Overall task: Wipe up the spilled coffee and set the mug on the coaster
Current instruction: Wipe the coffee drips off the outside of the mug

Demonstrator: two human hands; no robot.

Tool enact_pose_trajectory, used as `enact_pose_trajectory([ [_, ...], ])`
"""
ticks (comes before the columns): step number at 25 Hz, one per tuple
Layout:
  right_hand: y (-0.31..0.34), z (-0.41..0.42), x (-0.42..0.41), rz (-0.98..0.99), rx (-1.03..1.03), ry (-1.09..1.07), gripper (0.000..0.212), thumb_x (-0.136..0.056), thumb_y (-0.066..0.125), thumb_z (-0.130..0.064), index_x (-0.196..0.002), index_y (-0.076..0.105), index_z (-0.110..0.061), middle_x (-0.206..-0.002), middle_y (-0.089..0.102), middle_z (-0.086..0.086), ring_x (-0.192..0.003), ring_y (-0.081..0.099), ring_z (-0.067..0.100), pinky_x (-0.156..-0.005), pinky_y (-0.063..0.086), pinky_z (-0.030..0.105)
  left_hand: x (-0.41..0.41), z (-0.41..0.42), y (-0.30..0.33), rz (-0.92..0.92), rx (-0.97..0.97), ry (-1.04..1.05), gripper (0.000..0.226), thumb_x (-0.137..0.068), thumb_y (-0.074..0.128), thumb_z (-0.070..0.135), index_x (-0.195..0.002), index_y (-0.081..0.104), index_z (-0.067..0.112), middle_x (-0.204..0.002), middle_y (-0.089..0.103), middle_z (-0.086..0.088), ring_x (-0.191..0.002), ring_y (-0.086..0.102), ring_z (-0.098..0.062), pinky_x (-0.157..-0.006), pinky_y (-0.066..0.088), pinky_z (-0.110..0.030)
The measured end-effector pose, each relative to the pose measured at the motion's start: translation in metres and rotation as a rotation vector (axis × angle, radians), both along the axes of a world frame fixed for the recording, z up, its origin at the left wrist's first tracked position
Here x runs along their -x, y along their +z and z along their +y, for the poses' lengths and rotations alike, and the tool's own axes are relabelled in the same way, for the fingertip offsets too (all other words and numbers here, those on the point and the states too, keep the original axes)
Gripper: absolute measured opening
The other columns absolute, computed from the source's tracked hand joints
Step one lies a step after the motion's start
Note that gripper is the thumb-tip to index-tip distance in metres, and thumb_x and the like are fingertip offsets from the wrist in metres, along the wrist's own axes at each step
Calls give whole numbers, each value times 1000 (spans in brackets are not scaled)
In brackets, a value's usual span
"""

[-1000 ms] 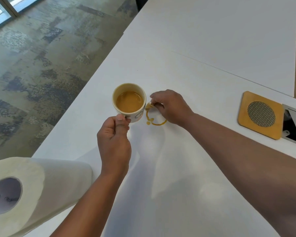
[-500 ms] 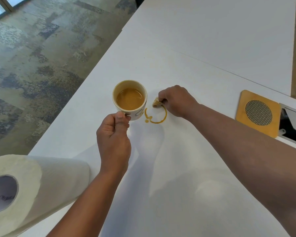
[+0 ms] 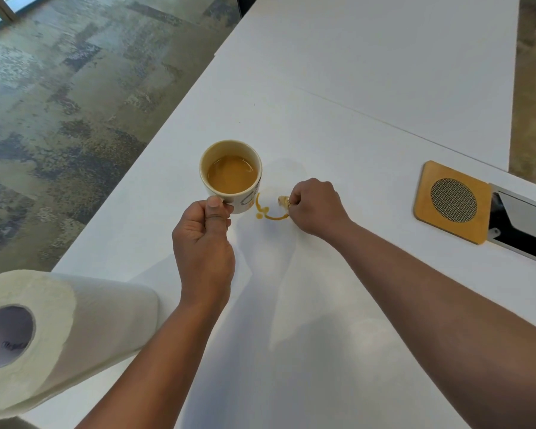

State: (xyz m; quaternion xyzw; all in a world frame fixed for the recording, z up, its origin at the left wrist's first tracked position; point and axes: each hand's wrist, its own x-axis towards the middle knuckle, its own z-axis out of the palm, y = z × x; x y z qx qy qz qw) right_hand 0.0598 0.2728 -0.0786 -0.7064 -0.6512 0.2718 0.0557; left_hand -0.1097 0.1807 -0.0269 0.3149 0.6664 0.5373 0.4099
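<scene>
Head view: left hand (image 3: 203, 243) grips mug (image 3: 231, 174) by handle, near-full, just left of coffee ring (image 3: 268, 212). Right hand (image 3: 314, 205) pinches small stained wad (image 3: 283, 200), probably tissue, at ring. Mug rigid, sloshy; keep level. Coaster (image 3: 452, 201) well right.

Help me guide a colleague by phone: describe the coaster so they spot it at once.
Follow the white table to its right side, past the right hand wiping the coffee ring. The coaster lies flat beside a cable hatch. It is the only square wooden piece, with a round mesh centre.
</scene>
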Motion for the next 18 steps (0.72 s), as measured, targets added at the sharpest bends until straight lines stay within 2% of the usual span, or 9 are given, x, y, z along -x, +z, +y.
enact_pose_trajectory([
  [4, -3, -10, 19, 89, 34, -249, 12, -75, 57, -6, -80, 68, -4, -82, 70, 9, -77, 66, 30, -64, 54, 32, -1, -3, 1, 8, 5, -2, 27, -107, 49, 34, -87, 67, 26, -87, 70, 5, -82, 59, -10, -73, 49, -17],
  [7, -5, -15, 33, 266, 80, -454, 5, -70, 59, -8, -73, 62, -5, -77, 71, 12, -73, 69, 31, -59, 51, 31, 2, -5, 2, 0, -3, -1, 27, -107, 50, 33, -87, 67, 26, -87, 70, 5, -81, 58, -10, -72, 50, -15],
  [9, -6, -16, 42, 378, 101, -557, 2, -68, 60, -8, -68, 59, -7, -73, 72, 13, -72, 72, 32, -61, 57, 36, 2, -5, 2, 2, -6, 3, 27, -107, 50, 33, -87, 67, 26, -86, 70, 5, -81, 59, -9, -71, 50, -14],
  [13, -4, -14, 56, 609, 144, -770, 15, -63, 63, -2, -58, 51, -11, -55, 63, 6, -61, 75, 32, -67, 63, 44, 5, -6, 2, 13, 0, 13, 27, -107, 49, 34, -87, 67, 26, -87, 70, 5, -82, 60, -9, -71, 50, -12],
  [16, -2, -10, 62, 755, 182, -859, 16, -60, 65, 4, -61, 54, -8, -63, 64, 9, -53, 71, 29, -65, 63, 44, 8, -7, 1, 14, 2, 12, 27, -107, 49, 34, -87, 67, 26, -87, 70, 5, -81, 59, -10, -70, 49, -11],
  [18, -4, -6, 61, 777, 182, -859, 15, -66, 66, 5, -65, 56, -7, -73, 65, 11, -62, 74, 31, -65, 64, 41, 10, -8, 1, 13, 6, 14, 28, -107, 49, 34, -87, 66, 26, -86, 69, 5, -81, 58, -9, -71, 50, -13],
])
